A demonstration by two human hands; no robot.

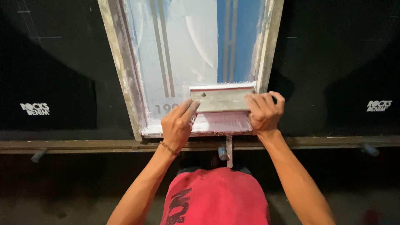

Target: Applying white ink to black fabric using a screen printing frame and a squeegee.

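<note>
A long screen frame [125, 79] with pale, paint-caked rails lies on a black table [54, 62], its mesh smeared white and blue with grey stripes running lengthwise. Inside the frame, at its near end, a band of wet whitish-pink ink [221, 123] lies pooled against the near rail. Standing in that ink is a squeegee [221, 98], a wide grey-handled bar with a thin red strip along its top edge, set crosswise between the frame's two long rails, close to the right one.

The left hand [178, 125] grips the squeegee's left end, fingers curled over the handle's front, a thin beaded bracelet [168, 148] at the wrist. The right hand [264, 111] is closed on the right end, fingers wrapped over the top edge. Both forearms reach up from the bottom of the view, elbows spread outward. Below the frame's near rail runs a metal table edge [83, 146], and a red shirt [216, 196] shows beneath it
</note>
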